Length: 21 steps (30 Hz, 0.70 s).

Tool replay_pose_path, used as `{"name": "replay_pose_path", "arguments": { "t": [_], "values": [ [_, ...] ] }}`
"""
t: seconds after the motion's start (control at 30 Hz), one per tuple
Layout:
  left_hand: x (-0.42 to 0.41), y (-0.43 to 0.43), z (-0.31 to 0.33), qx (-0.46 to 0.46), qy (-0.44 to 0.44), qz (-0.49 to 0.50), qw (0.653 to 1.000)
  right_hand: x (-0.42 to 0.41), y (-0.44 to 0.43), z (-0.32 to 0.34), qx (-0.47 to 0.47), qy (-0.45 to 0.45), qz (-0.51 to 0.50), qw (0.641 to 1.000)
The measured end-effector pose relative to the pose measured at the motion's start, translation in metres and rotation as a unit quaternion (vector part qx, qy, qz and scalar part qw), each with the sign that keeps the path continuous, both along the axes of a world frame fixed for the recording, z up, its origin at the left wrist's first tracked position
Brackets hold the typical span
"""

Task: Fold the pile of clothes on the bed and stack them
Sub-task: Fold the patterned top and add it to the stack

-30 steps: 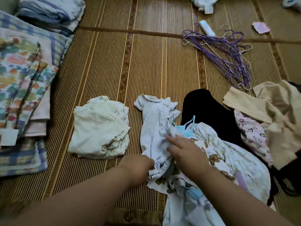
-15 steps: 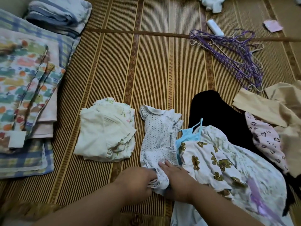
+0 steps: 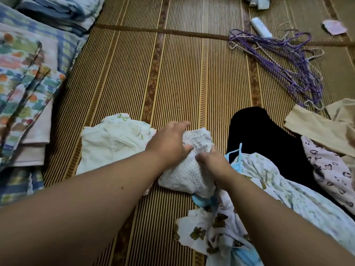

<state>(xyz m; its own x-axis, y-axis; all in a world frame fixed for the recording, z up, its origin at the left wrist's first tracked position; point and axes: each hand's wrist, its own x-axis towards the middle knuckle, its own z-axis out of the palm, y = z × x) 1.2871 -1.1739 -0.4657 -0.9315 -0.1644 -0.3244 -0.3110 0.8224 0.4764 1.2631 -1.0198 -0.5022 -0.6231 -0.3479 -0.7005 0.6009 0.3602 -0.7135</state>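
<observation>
A small white dotted baby garment (image 3: 189, 175) lies doubled over on the striped bamboo mat (image 3: 172, 73). My left hand (image 3: 169, 143) grips its upper end, and my right hand (image 3: 215, 166) pinches the fabric at its right side. Just left of it sits a stack of folded cream garments (image 3: 111, 143). To the right spreads the unfolded pile: a white bear-print cloth (image 3: 221, 231), a light blue strap top (image 3: 236, 162), a black garment (image 3: 269, 137), a pink heart-print piece (image 3: 330, 173) and a beige garment (image 3: 317, 129).
Folded patterned blankets (image 3: 26, 89) and blue bedding (image 3: 57, 12) line the left edge. A tangle of purple hangers (image 3: 288, 60) and a white tube (image 3: 260, 27) lie at the far right. A pink cloth scrap (image 3: 334, 27) sits beyond them.
The dotted garment, spread flat a second ago, has been folded upward from its bottom. Both hands moved from its lower hem up to its top.
</observation>
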Motion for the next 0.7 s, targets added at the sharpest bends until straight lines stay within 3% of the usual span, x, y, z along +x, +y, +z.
{"name": "replay_pose_path", "arguments": {
  "t": [0.07,0.2,0.37,0.43,0.57,0.7],
  "values": [
    [-0.001,0.0,-0.018,-0.063,-0.011,-0.032,0.997,-0.009,-0.003,-0.014,0.066,0.036,0.018,0.997],
    [0.015,0.003,-0.055,-0.134,-0.113,-0.177,0.968,-0.014,-0.007,-0.035,0.288,0.171,0.023,0.942],
    [0.029,0.009,-0.088,-0.166,-0.205,-0.206,0.942,-0.011,-0.019,-0.048,0.403,0.206,0.096,0.886],
    [0.028,0.01,-0.091,-0.169,-0.205,-0.203,0.942,-0.015,-0.024,-0.049,0.388,0.202,0.111,0.892],
    [0.026,0.008,-0.074,-0.116,-0.194,-0.178,0.958,-0.027,-0.024,-0.036,0.326,0.111,0.12,0.931],
    [0.042,0.005,-0.043,0.093,-0.097,0.004,0.991,-0.024,-0.01,-0.003,0.121,0.067,0.01,0.99]
  ]
}}
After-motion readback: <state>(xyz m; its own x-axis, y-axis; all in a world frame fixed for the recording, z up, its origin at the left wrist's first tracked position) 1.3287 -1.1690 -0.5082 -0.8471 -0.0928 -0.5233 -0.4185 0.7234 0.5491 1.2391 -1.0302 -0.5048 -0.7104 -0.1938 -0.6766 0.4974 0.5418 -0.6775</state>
